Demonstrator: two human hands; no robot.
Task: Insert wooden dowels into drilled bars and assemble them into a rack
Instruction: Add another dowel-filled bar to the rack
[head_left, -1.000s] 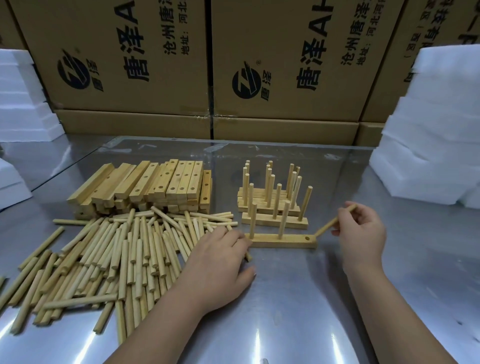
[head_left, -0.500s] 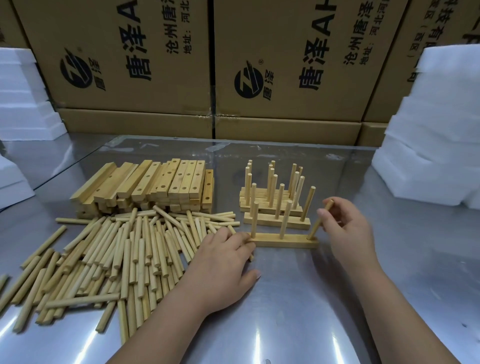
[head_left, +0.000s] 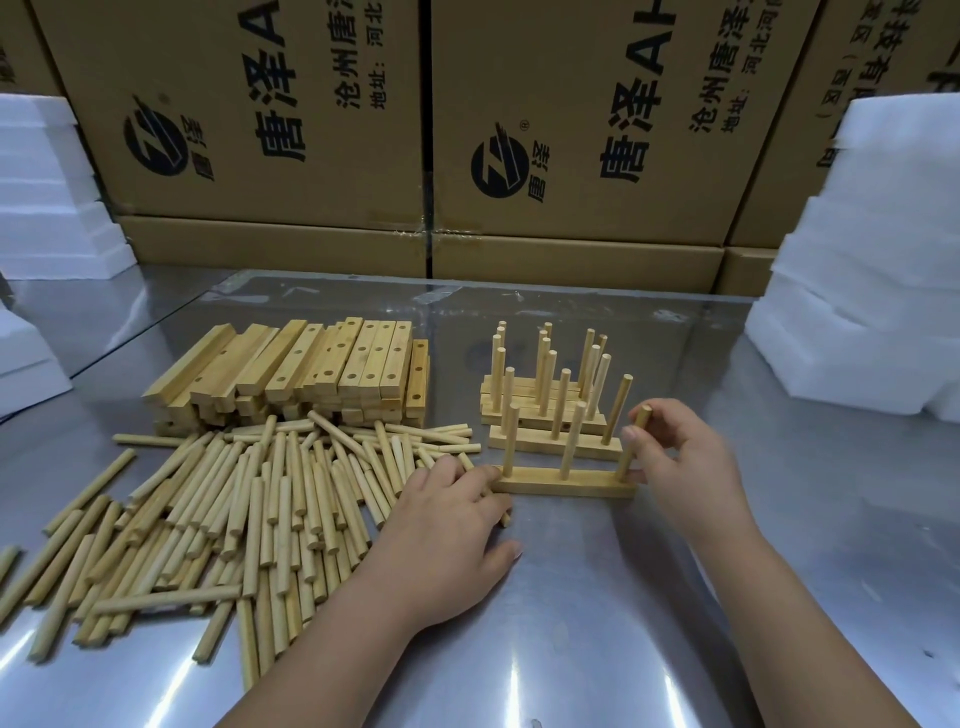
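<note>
Head view: smooth round pale-wood dowel (head_left: 635, 441) pinched in right hand (head_left: 685, 467), slightly tilted, foot at right end of near square-edged bar (head_left: 563, 480). 2 more dowels upright in same bar. Left hand (head_left: 441, 530) palm down, fingers relaxed, resting on loose dowels (head_left: 234, 509) by bar's left end. Just beyond, finished bars (head_left: 550, 421) with pegs. Far left, stack of drilled bars (head_left: 311, 369). Shiny metal table (head_left: 623, 597). Printed cardboard boxes (head_left: 260, 130) closed, contents hidden. White foam blocks (head_left: 872, 260) at right.
</note>
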